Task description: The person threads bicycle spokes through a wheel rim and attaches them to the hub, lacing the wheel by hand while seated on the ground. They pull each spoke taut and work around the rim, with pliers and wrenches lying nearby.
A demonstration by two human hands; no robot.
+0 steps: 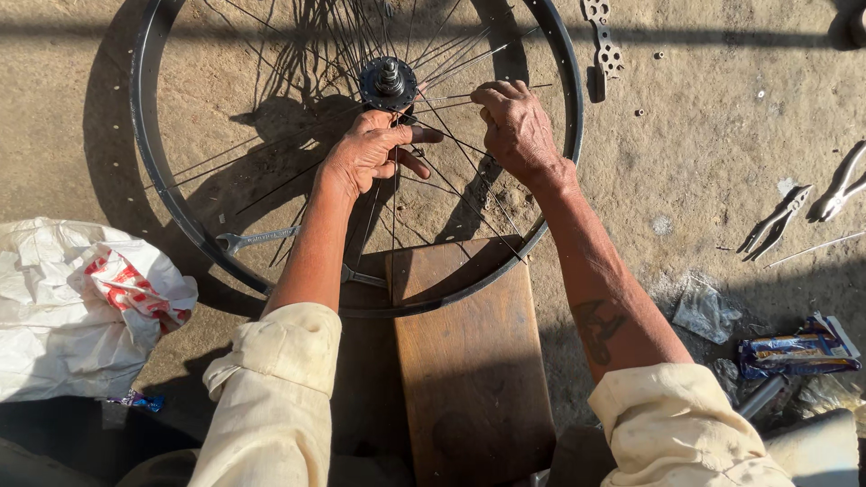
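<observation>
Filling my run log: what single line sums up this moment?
left hand: pinching spokes below hub | right hand: on spokes | rim: flat on ground | pliers: aside

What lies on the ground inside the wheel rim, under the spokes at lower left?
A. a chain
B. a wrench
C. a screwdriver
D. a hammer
B: a wrench with an open-ended jaw lies inside the rim, beneath the spokes, left of the left hand.
</observation>
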